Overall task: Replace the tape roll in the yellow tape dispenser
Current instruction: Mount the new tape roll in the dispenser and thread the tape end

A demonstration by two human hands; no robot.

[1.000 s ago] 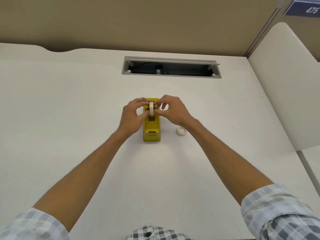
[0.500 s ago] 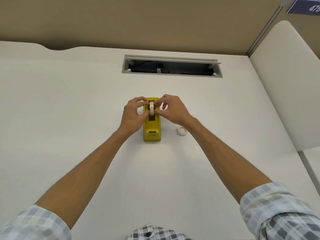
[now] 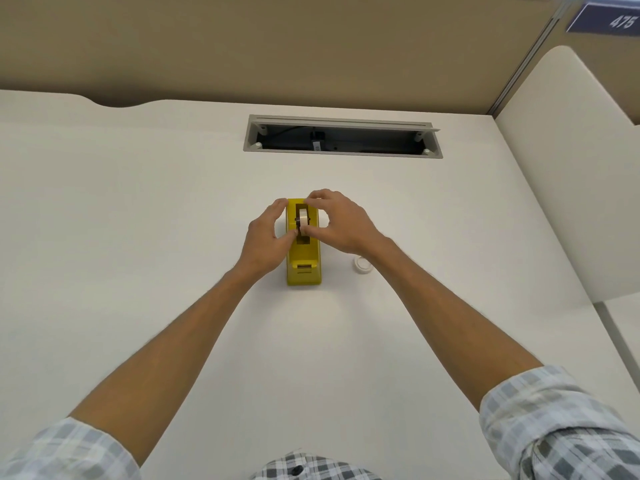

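Hands on dispenser, roll sitting in the well.
Yellow tape dispenser (image 3: 303, 268) sat mid-desk (image 3: 138, 237), well short of the cable slot (image 3: 343, 137) at the far edge; one tape roll (image 3: 303, 220) stood on edge in its well. Right hand (image 3: 341, 225) curled over the far end, thumb against the roll's side; how firm the grip was, unclear. Left hand (image 3: 265, 233) held the dispenser's left wall, thumb at the roll. Hub mostly hidden by fingers. One small white ring (image 3: 362, 264) lay just right of the dispenser, partly cut off by the right wrist.
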